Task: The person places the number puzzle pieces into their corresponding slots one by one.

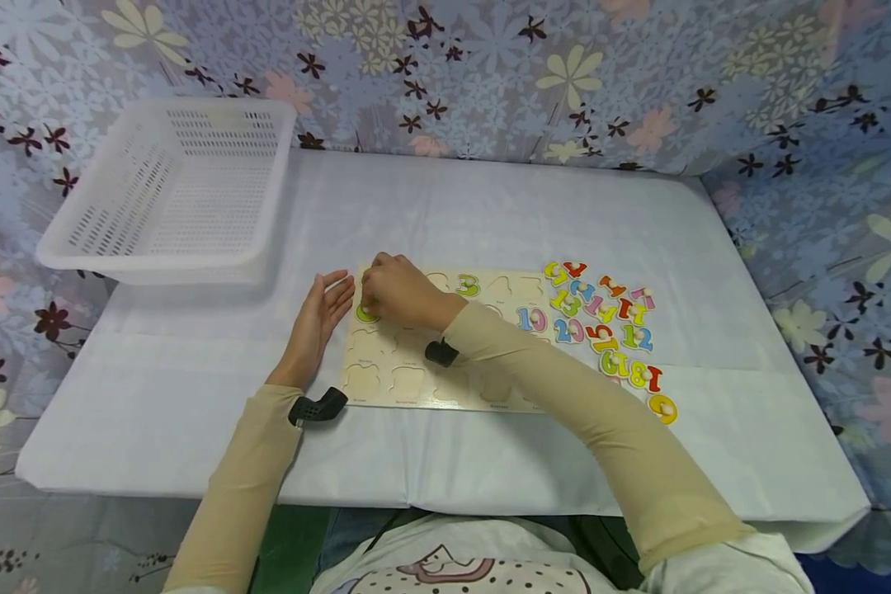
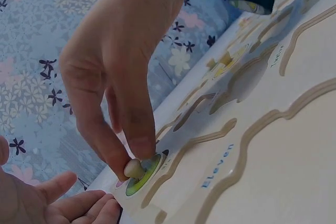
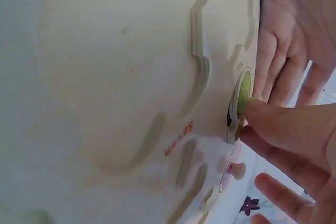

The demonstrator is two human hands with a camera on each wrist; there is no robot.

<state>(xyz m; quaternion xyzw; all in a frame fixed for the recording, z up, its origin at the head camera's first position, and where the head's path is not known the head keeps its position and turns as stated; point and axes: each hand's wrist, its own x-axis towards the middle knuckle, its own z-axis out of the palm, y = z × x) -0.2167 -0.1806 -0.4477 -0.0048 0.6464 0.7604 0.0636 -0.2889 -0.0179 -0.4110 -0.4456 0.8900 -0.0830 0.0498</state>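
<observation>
My right hand (image 1: pixel 404 290) reaches over the left end of a wooden number puzzle board (image 1: pixel 386 363). Its thumb and fingertips pinch the small knob (image 2: pixel 134 169) of a green number piece (image 3: pixel 244 94), which sits tilted at its slot in the board's second row. The hand hides part of that piece in the head view. Beside the board's left edge, my left hand (image 1: pixel 319 320) is held with its fingers extended and nothing in it. A pink piece with a knob (image 3: pixel 238 170) lies in the board close to the green one.
Loose coloured number pieces (image 1: pixel 601 334) are spread over and beyond the board's right end. In the board's top row sits a green three (image 1: pixel 468 285). A white plastic basket (image 1: pixel 267 223) stands at the back left of the white-covered table (image 1: pixel 490 198).
</observation>
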